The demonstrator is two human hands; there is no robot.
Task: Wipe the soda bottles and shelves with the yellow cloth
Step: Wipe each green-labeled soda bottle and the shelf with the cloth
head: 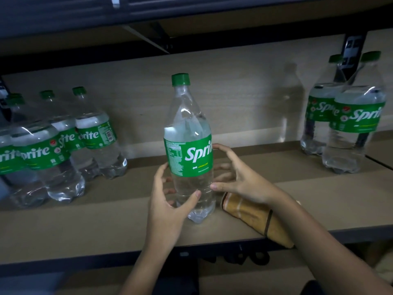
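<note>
Centre bottle: your Sprite bottle (190, 150) stands upright on the shelf (85, 226), mid-way btw the two other groups.
Left hand: your left hand (168, 201) curls round the bottle's lower body, thumb across the front, fingers behind the clear plastic; looks like a loose hold.
Right hand: your right hand (236, 177) is spread and curved at the bottle's right side; thumb tip touches the plastic, index tip sits at the label edge. Can't tell if it grips or only steadies.
Cloth: the yellow cloth (255, 218) lies folded on the shelf just right of the bottle's base, under your right wrist, one end over the front edge. Neither hand has it.
Left group: bottles at left (63, 145), packed close, approx four or more; labels read "prite"/"rite", partly cut off.
Right group: bottles at right (348, 116), two, well apart from the centre one; both read "Sprite".
Writing: centre label reads "Sprit", last letter turned away; small yellow line below looks like "lemon-lime". Fine print too small.
Progress: can't tell which bottles or shelf parts are wiped already. Cloth is down, so no wiping right now; prob. you're placing or picking this bottle.
Left to do: judging by this, cloth needs picking up again; shelf and other bottles may be pending.
</note>
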